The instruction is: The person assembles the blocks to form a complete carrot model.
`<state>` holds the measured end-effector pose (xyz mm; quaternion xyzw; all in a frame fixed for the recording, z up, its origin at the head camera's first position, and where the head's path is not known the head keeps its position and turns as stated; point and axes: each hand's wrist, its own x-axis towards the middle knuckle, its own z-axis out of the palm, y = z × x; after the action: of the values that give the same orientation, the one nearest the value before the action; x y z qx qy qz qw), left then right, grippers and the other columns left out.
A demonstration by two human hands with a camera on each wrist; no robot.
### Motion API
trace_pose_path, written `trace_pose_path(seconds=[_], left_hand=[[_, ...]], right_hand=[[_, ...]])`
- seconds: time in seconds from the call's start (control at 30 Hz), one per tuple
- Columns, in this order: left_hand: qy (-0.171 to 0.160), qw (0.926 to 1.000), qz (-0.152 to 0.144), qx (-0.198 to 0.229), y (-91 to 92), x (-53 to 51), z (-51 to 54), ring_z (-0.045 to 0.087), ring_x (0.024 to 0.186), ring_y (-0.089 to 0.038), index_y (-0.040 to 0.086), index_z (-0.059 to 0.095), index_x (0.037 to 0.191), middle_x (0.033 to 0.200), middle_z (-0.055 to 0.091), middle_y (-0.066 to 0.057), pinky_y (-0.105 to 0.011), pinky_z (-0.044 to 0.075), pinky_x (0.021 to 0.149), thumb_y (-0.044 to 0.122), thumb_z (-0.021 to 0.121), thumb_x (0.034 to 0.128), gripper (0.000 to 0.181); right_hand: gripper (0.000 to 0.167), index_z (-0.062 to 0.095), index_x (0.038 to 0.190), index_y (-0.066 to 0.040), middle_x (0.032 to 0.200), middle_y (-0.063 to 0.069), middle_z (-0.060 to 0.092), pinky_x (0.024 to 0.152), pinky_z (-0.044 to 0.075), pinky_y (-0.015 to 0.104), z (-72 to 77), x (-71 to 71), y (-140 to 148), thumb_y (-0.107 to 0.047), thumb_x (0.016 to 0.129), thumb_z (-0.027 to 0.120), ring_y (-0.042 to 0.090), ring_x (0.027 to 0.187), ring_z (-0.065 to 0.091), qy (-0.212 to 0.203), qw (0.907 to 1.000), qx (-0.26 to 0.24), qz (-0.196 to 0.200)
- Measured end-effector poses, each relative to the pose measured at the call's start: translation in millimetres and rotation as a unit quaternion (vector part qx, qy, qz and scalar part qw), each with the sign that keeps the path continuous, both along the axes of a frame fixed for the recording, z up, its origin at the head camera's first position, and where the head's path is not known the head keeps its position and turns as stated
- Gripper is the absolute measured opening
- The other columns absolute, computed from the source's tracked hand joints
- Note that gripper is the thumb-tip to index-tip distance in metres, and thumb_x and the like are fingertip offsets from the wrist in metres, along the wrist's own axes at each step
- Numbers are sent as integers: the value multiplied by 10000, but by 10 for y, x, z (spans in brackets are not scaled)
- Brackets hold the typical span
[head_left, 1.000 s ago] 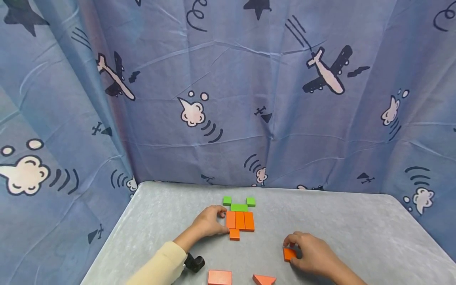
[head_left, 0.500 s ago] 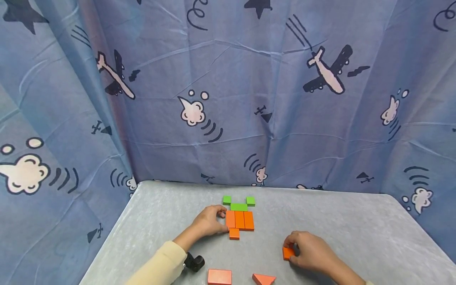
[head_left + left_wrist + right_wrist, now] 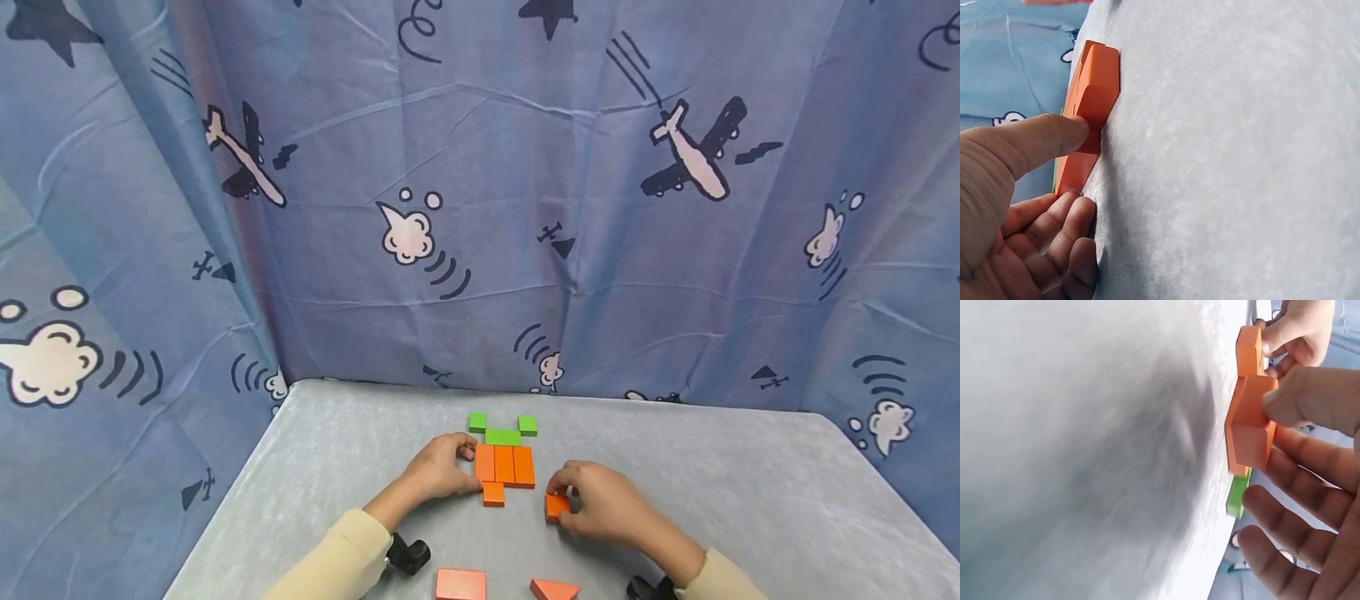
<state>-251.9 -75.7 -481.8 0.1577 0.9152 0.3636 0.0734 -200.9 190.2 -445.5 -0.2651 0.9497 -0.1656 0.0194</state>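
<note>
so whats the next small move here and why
Perhaps the right hand should bring its pinched orange square block to the near right corner of the three orange rectangular blocks: only their near left has a similar orange square block.

Three orange bars (image 3: pixel 505 465) lay touching; a small orange block (image 3: pixel 556 509) was apart, nearer the table's right edge (image 3: pixel 873 492).

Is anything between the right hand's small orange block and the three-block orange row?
Nothing visible: the head view shows only grey tabletop between the small orange block in the right hand and the orange row.
</note>
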Motion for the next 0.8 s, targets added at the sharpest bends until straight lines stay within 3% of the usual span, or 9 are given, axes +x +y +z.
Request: trace_pose_path(seconds=[0.27, 0.57, 0.8], left_hand=[[-296, 9995, -54, 84, -30, -7, -8, 563, 905, -150, 90, 588, 1260, 1011, 638, 19, -377, 474, 836, 241, 858, 665, 671], [-323, 9993, -109, 119, -15, -48, 21, 578, 928, -165, 91, 578, 1273, 1032, 648, 2, -373, 476, 832, 229, 860, 660, 689], [-233, 9997, -74, 56, -35, -40, 7, 578, 926, -158, 98, 593, 1254, 1014, 647, 15, -362, 475, 831, 235, 857, 662, 662]], right_hand=[[236, 722, 911, -173, 819, -124, 616, 623, 439, 220, -41, -151, -268, -220, 693, 798, 42, 705, 504, 147, 9993, -32, 328], [243, 725, 910, -149, 811, -102, 625, 610, 432, 226, -106, -219, -410, -175, 674, 775, 25, 707, 480, 257, 9979, -3, 595], [227, 720, 891, -153, 800, -101, 608, 610, 436, 234, -142, -229, -460, -175, 672, 774, 37, 705, 479, 409, 9976, 84, 547]])
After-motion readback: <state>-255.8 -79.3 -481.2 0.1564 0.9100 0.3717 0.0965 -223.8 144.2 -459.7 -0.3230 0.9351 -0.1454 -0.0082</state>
